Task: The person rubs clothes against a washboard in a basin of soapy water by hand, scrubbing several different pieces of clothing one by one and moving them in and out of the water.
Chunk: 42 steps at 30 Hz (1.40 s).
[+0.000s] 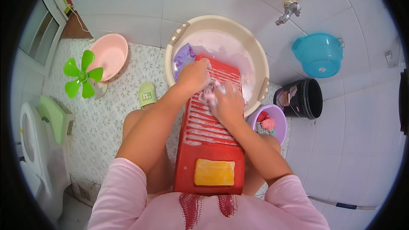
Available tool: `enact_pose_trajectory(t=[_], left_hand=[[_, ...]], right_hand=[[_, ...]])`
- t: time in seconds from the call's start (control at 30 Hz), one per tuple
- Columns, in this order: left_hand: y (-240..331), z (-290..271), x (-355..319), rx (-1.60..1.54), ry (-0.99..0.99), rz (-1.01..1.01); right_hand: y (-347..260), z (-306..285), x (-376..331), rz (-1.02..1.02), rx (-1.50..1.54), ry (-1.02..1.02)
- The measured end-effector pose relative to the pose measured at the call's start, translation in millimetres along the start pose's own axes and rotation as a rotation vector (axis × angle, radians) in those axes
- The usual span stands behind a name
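Note:
A red washboard (186,158) slopes from my lap into a large beige basin (170,59) of cloudy, sudsy water. On its foam-streaked ridges lies a small soapy pinkish cloth (208,95), bunched between my hands. My left hand (194,76) is closed at the cloth's far left side, near the basin's middle. Fingers curled, my right hand (228,102) presses the cloth against the ridges. Foam covers part of the fingers of both hands. A yellow soap bar (214,172) rests on the flat near end of the board. Purple fabric (184,58) sits at the basin's left inner side.
Right of the board stands a lilac tub (279,123) with small clothes, beside a black bucket (314,98). A teal basin (319,55) hangs on the wall near a tap (289,12). At left are a green fan (82,76), a pink basin (111,51) and a toilet (32,132).

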State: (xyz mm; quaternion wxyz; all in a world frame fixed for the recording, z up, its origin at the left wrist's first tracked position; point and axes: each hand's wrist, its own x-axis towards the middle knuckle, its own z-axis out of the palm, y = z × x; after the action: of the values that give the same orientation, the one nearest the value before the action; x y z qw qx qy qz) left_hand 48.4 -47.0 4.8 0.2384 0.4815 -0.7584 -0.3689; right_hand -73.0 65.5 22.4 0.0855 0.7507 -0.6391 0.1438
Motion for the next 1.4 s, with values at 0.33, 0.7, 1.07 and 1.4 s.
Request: enact_pose_trajectory(t=[0.33, 0.7, 1.07, 1.4], left_hand=[[14, 0, -2, 0.028, -0.065, 0.029], [-2, -8, 8, -0.027, 0.079, 0.053], [2, -15, 7, -0.027, 0.029, 0.051], [-5, -2, 13, -0.031, 0.035, 0.084]], right_hand=[[28, 44, 51, 0.248, -0.07, -0.076], [-19, -15, -8, 0.053, 0.006, -0.124], [-11, -15, -22, 0.081, 0.054, 0.023], [50, 52, 64, 0.432, -0.023, -0.092]])
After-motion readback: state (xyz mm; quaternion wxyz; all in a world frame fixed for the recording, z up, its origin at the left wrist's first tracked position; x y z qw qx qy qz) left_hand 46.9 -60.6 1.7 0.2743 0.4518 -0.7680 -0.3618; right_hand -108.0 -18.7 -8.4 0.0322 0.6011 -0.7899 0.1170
